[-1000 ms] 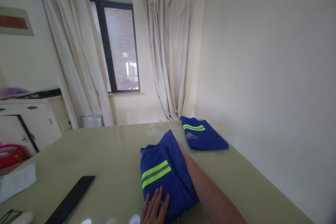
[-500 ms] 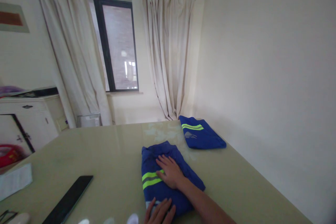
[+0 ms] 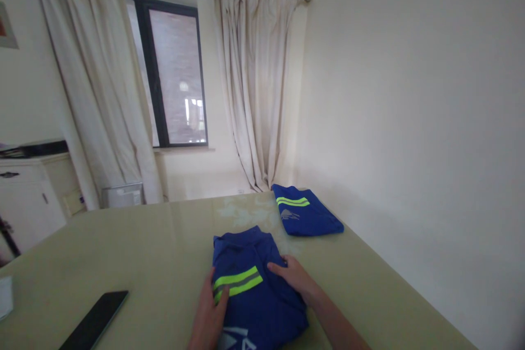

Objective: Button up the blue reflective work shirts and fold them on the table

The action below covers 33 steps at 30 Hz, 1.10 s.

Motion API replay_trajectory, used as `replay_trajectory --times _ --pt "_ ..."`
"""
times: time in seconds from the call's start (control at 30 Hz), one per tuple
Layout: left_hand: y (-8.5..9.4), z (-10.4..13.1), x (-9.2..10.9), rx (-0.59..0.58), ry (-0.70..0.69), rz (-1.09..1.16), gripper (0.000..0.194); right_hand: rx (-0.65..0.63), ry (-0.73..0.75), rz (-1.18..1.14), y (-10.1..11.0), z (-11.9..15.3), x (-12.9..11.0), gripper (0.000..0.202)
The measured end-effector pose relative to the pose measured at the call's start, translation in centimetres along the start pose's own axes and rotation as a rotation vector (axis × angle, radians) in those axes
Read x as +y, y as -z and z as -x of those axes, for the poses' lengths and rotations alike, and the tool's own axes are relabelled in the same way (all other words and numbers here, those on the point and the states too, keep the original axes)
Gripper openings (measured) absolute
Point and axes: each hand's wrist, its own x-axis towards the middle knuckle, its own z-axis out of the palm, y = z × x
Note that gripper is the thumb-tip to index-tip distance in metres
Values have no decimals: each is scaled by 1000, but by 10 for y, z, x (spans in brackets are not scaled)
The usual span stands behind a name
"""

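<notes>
The left hand [image 3: 209, 306] moves from the shirt's 6 o'clock end, where it lay flat, and now holds the shirt [image 3: 270, 306] at its 9 o'clock edge, thumb on top. The right hand [image 3: 298, 278], spread over the middle half a second ago, now holds the 2 o'clock edge, thumb also on top. The stripe [image 3: 243, 283] regains its 3 o'clock end, and more white print [image 3: 238, 338] shows at 6 o'clock. The top, peaked a second ago, now lies lower. The view swings right, leaving only a sliver of paper [image 3: 5, 296] at 8 o'clock.
</notes>
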Motion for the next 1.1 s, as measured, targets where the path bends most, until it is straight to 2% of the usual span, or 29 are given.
replay_trajectory --times 0.07,0.13,0.2,0.3,0.37,0.47,0.53,0.6,0.67,0.7,0.77,0.83,0.9,1.0,1.03,1.1 --pt "-5 -10 13 -22 32 29 75 -103 -2 -181 -5 -2 -7 65" --pt "-7 -9 20 -14 -12 38 70 -46 97 -147 -12 -5 -17 79" --pt "-5 -2 24 -19 -47 57 66 34 218 -3 -21 -5 -26 86" --pt "0 7 28 -66 -32 146 72 26 315 128 -29 -6 -41 77" --pt "0 8 34 -62 -46 253 78 50 338 165 -24 -13 -56 65" --pt "-6 3 43 -87 -100 425 83 185 387 216 11 -36 -88 49" --pt "-10 -1 46 -145 -116 460 81 309 373 276 55 -58 -111 44" --pt "-13 -4 46 -191 -115 435 75 418 285 361 106 -80 -128 41" --pt "-15 -5 42 -225 -101 399 70 511 220 408 151 -96 -134 42" --pt "-16 -5 39 -238 -92 384 68 560 189 433 167 -99 -131 44" --pt "-20 -5 30 -238 -67 346 68 655 146 493 175 -97 -116 48" --pt "-24 -4 19 -225 -37 275 71 726 143 564 152 -84 -87 51" --pt "-30 -4 5 -224 -35 172 72 694 154 607 104 -67 -48 52" --pt "-35 -4 -13 -255 -174 -18 63 449 187 715 26 -42 9 51" --pt "-35 -4 -18 -272 -252 -99 58 354 171 743 8 -36 22 50" --pt "-35 -6 -25 -341 -435 -301 52 312 162 777 -12 -29 38 51"
